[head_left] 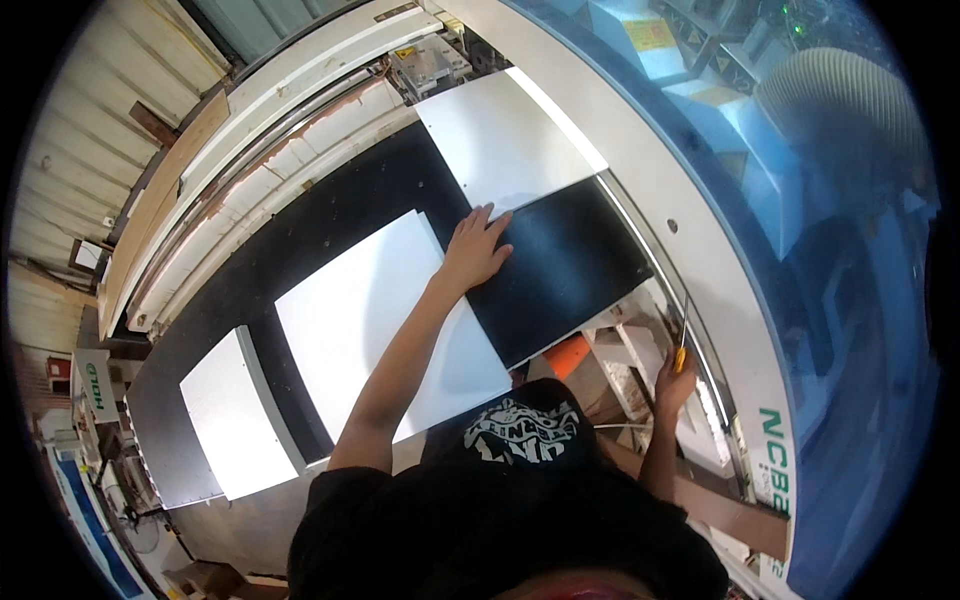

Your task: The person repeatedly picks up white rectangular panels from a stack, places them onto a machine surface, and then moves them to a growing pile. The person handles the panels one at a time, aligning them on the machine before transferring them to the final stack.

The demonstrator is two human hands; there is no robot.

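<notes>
My left hand (475,250) is stretched forward over the black table, fingers spread. Its fingertips rest at the near edge of a white panel (515,135) that lies at the far end, against the machine's rail. At the right, low beside the machine, my right hand (675,380) is closed around a yellow-handled screwdriver (682,355). The tool's thin shaft points away from me, close to the metal rail. Under my left forearm lies a second white panel (350,310), or a stack of them; I cannot tell which.
More white panels (240,420) sit on the black table (350,200) at the left. A blue-tinted machine cover (840,330) with a white frame (720,260) runs along the right. Beyond the table stands a long white beam (270,160). An orange object (567,355) shows below the table edge.
</notes>
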